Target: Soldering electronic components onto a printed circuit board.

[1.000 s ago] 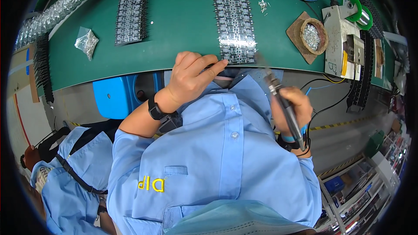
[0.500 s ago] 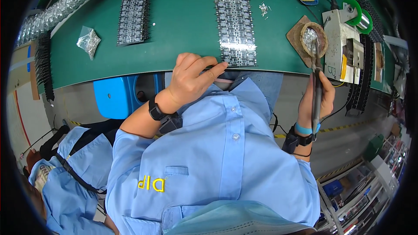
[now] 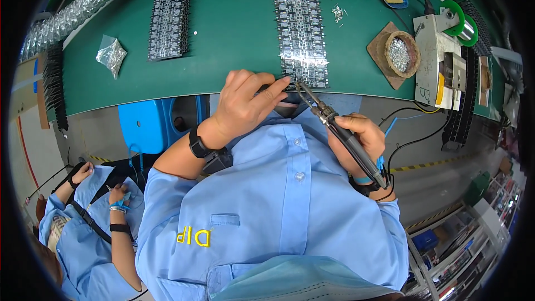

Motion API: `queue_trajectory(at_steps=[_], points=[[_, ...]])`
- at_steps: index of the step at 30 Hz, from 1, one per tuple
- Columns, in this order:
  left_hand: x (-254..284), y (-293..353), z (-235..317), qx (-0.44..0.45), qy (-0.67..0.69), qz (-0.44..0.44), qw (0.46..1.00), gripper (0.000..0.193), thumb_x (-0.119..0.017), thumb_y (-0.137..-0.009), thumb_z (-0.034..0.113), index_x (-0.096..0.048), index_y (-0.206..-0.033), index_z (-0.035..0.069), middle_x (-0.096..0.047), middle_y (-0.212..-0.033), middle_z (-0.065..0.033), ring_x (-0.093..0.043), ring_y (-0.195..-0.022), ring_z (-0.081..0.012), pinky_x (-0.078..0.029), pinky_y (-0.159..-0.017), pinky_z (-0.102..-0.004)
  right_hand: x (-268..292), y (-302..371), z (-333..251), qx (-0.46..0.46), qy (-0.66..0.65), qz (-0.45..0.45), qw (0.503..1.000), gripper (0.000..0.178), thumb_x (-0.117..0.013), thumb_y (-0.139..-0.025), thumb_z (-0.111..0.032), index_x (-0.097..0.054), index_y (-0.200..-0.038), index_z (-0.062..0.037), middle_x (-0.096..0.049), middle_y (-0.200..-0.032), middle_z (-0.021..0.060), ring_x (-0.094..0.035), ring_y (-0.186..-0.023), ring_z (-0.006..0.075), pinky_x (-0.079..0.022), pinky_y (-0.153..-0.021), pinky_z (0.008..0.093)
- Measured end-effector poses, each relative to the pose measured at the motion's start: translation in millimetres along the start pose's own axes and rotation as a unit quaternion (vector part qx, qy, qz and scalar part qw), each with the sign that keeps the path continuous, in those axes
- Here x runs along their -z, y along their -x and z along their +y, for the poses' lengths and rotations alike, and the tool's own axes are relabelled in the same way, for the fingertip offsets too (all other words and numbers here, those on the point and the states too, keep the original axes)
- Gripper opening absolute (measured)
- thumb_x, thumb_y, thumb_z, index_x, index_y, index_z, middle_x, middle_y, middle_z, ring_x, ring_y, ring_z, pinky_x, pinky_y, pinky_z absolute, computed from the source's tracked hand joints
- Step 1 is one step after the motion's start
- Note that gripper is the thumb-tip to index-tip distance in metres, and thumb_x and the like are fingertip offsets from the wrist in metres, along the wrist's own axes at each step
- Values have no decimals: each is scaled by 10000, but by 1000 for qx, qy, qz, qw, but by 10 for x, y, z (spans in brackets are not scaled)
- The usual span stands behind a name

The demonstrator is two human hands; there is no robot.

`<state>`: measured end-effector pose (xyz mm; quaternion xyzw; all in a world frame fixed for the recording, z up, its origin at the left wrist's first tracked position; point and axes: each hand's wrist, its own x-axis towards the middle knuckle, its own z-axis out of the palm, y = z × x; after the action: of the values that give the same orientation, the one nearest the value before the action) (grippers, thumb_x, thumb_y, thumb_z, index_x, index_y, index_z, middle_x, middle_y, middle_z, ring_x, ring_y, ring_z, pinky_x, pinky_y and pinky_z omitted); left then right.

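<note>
A panel of circuit boards (image 3: 301, 33) lies on the green table before me, with a bright glare across its lower part. My left hand (image 3: 243, 100) rests at the panel's near left corner, thumb and fingers pinched. Something dark shows between those fingers, too hidden to name. Wrapped in my right hand (image 3: 359, 139) is a soldering iron (image 3: 351, 145), angled up and to the left. Its metal tip end is at the panel's near edge, just right of my left fingertips. Whether the tip touches the board cannot be made out.
A round bowl (image 3: 415, 67) of silvery bits stands on a wooden board at right, beside a white solder-feed unit (image 3: 428, 58). Loose pins (image 3: 338, 14), another board stack (image 3: 169, 19) and a small bag (image 3: 111, 56) lie about. A co-worker (image 3: 92, 234) sits at left.
My right hand has brought the soldering iron left from the bowl to the panel's near edge. My left hand stays almost still. The co-worker's hands have come into view.
</note>
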<state>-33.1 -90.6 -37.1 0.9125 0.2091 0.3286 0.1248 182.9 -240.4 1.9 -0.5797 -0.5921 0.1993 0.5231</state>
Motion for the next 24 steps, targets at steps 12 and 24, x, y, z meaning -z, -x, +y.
queue_trajectory(at_steps=[12, 24], points=[[-11, 1, 8, 3, -7, 2, 1000, 429, -834, -760, 176, -747, -1178, 133, -650, -959, 10, -540, -794, -190, -404, -708, -347, -76, -19, 42, 2, 7, 11, 1000, 302, -824, -753, 83, -670, -1001, 9, -649, -711, 74, -579, -593, 96, -432, -535, 237], [5, -35, 35, 16, 13, -2, 1000, 454, -866, -707, 118, -765, -1149, 94, -646, -946, -21, -537, -767, -216, -399, -694, -360, -28, 1, 11, -38, 5, -13, 999, 287, -810, -768, 69, -682, -1020, 18, -713, -805, 108, -673, -696, 123, -505, -621, 239]])
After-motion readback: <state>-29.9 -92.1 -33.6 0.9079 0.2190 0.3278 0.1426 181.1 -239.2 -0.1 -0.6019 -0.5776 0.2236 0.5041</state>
